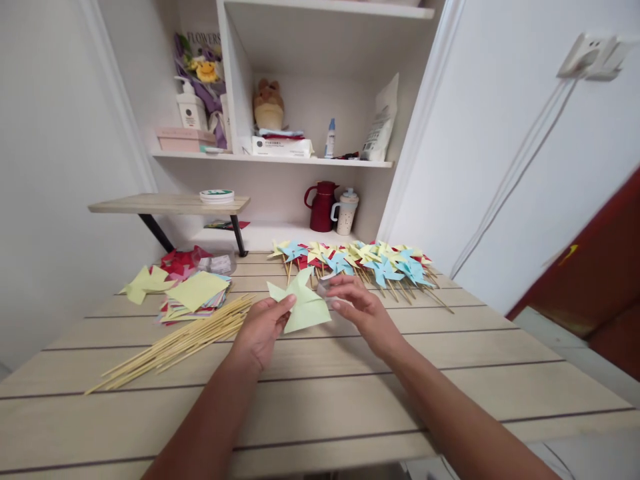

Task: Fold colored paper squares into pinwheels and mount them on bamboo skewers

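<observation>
Pinwheels (357, 261) in yellow, blue and red already lie finished in a long heap along the far side of the tabletop (320, 393), each one on its stick, so a good share of the work looks done. To the left, a loose fan of bare wooden skewers (175, 343) runs across the boards, and behind it sits a stack of cut paper squares (196, 297) with red and yellow pieces (150, 280) scattered beside it; judging by that supply, many more remain to be made.

At the centre, just above the tabletop and in front of the heap, a pale green paper pinwheel (303, 307) is half formed: its corners are folded, but no stick is fixed to it yet.

The left hand (263, 330) pinches its lower left edge between thumb and fingers. The right hand (357, 303) holds the sheet's right edge, its fingers pressed on something small, pale and translucent (325, 288); what it is cannot be told.

Behind all this, shelves (280, 159) carry a red jug (321, 207), a mug and bottles.
</observation>
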A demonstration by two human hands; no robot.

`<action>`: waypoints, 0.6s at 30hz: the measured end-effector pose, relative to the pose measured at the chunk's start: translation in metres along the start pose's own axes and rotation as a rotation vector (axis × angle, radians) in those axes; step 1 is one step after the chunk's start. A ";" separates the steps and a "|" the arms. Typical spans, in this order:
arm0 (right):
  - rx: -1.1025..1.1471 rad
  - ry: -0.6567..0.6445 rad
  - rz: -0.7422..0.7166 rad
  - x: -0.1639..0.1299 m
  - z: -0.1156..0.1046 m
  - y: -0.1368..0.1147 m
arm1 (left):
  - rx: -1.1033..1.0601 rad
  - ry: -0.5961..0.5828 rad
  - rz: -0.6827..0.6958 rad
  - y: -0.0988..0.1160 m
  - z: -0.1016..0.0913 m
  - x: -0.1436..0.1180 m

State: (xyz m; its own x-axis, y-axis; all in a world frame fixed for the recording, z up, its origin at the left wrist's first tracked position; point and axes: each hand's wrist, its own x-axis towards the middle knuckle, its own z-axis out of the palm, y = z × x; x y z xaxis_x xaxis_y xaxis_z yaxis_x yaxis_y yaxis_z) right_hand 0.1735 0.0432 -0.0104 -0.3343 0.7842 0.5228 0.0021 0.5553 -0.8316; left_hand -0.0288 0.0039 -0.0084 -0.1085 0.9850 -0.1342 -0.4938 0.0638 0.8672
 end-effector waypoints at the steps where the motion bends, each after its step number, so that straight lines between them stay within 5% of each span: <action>1: -0.040 -0.023 -0.054 0.000 -0.002 0.000 | 0.001 -0.024 -0.002 0.000 0.000 0.000; 7: -0.184 -0.149 -0.167 -0.003 -0.003 -0.005 | 0.007 -0.058 -0.008 0.002 0.004 -0.003; 18: -0.181 -0.159 -0.185 -0.003 -0.001 -0.003 | 0.181 -0.017 0.066 -0.008 0.004 0.000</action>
State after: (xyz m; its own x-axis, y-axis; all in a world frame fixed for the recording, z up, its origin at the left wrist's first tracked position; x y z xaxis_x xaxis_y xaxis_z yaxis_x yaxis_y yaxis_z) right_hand 0.1749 0.0394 -0.0090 -0.4880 0.6201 0.6142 0.0905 0.7359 -0.6711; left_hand -0.0216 0.0034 -0.0136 -0.1202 0.9905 -0.0670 -0.3226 0.0248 0.9462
